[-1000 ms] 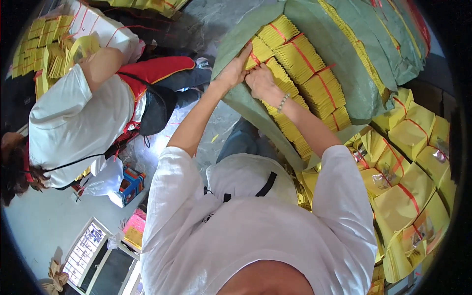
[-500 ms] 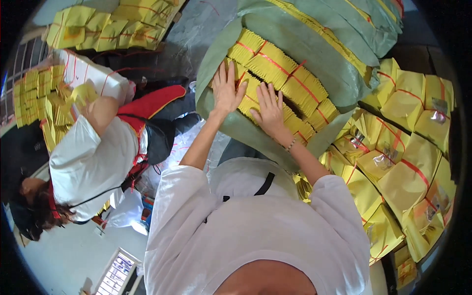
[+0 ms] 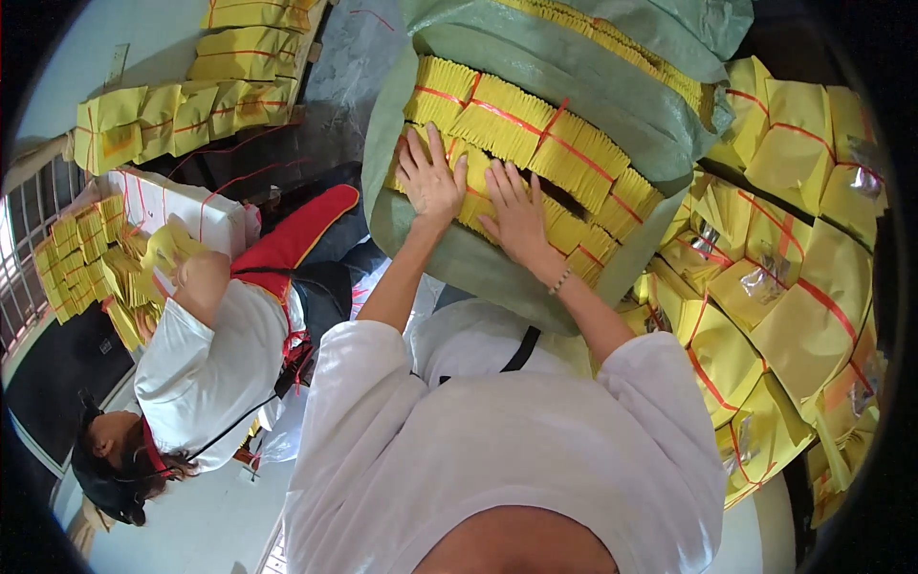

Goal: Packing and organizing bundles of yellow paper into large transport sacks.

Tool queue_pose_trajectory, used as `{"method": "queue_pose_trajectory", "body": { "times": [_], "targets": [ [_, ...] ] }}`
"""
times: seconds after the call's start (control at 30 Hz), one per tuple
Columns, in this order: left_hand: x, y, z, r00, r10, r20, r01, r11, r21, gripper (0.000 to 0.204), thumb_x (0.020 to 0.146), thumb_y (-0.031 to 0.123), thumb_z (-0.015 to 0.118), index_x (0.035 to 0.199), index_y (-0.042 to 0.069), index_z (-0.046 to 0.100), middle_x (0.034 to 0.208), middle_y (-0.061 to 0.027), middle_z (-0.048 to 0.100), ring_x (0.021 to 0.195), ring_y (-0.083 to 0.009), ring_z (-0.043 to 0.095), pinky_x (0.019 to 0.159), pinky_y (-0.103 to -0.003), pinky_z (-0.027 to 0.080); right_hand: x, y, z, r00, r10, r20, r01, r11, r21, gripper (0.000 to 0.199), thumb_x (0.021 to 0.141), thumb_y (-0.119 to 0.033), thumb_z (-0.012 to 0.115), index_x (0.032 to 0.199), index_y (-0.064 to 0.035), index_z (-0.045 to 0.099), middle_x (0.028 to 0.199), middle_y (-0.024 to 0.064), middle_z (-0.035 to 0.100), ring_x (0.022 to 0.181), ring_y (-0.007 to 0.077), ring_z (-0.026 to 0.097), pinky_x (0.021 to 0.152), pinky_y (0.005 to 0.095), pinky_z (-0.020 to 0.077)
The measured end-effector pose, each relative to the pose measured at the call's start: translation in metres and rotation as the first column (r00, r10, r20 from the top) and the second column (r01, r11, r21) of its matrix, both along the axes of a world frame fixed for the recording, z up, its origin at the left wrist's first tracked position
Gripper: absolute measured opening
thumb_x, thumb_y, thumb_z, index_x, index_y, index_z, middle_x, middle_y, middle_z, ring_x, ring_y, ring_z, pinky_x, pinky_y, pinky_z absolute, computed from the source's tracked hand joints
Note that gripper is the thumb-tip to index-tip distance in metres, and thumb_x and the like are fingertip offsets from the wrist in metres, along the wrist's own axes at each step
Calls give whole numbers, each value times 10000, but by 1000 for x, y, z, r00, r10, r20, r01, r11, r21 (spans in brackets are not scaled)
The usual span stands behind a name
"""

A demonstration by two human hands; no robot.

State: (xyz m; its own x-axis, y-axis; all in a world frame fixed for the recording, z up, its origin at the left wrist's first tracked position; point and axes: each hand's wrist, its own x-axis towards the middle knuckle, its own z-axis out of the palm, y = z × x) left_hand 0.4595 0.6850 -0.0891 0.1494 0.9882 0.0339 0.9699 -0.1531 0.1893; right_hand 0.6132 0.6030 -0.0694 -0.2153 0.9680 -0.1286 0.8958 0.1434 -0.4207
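Observation:
A large green woven sack [image 3: 435,273] stands open in front of me, packed with bundles of yellow paper packets [image 3: 502,129] tied with red string. My left hand [image 3: 433,182] lies flat on the near row of bundles, fingers spread. Beside it on the same row rests my right hand [image 3: 519,218], palm down, its fingers also stretched out and a beaded bracelet on the wrist. Neither hand grips anything. A dark gap shows between the bundles to the right of my right hand.
Stacks of yellow tied bundles [image 3: 794,249] rise at the right. On the left, a co-worker in a white shirt [image 3: 210,359] handles yellow packets near a white box [image 3: 191,215]. More bundles [image 3: 172,115] sit at the far left. Further green sack material [image 3: 660,38] lies beyond the sack.
The view has shifted slightly, so the sack sits a little further left in it. Both hands still lie flat on the near row. The co-worker appears slightly lower and to the right.

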Motion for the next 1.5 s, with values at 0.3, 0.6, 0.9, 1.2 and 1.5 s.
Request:
{"method": "queue_pose_trajectory", "body": {
  "times": [0.3, 0.6, 0.9, 1.2, 1.5],
  "targets": [
    [-10, -9, -6, 999, -32, -5, 32, 999, 6, 632, 896, 364, 465, 1422, 61, 290, 1410, -268, 271, 1231, -438, 310, 986, -542, 261, 29, -26, 12, 987, -89, -134, 94, 995, 28, 685, 883, -302, 538, 1435, -40, 229, 1499, 122, 216, 1396, 283, 171, 1109, 503, 138],
    [35, -57, 16, 901, -250, 354, 294, 953, -76, 846, 832, 394, 573, 1424, -48, 160, 1459, -323, 119, 1342, -499, 111, 1081, -574, 92, 45, -65, 21, 979, -202, 29, 203, 979, -6, 745, 867, -344, 545, 1438, -10, 203, 1512, 122, 184, 1411, 269, 122, 1118, 514, 111],
    [20, -62, -2, 941, -294, 171, 328, 916, -232, 972, 825, 576, 532, 1431, -45, 96, 1482, -300, 38, 1366, -476, 4, 1070, -596, 35, 32, -42, 10, 996, 30, 86, -29, 999, -20, 760, 845, -394, 561, 1427, -19, 248, 1505, 112, 214, 1406, 254, 149, 1129, 486, 88],
    [9, -57, 1, 939, -279, 201, 328, 901, -283, 902, 845, 502, 526, 1441, -22, 97, 1481, -303, 45, 1369, -471, 0, 1067, -596, 19, 41, -39, 7, 998, -40, -58, 42, 999, 30, 652, 870, -350, 538, 1396, -32, 320, 1481, 113, 263, 1374, 262, 225, 1114, 466, 175],
    [-9, -48, 9, 894, -424, 148, 449, 846, -289, 909, 821, 500, 531, 1451, 3, 104, 1492, -285, 49, 1375, -462, 23, 1076, -586, 31, 0, -31, -2, 998, -26, -50, 30, 996, 84, 595, 884, -303, 515, 1394, -55, 337, 1473, 102, 290, 1369, 250, 251, 1105, 470, 200]
  ]
}}
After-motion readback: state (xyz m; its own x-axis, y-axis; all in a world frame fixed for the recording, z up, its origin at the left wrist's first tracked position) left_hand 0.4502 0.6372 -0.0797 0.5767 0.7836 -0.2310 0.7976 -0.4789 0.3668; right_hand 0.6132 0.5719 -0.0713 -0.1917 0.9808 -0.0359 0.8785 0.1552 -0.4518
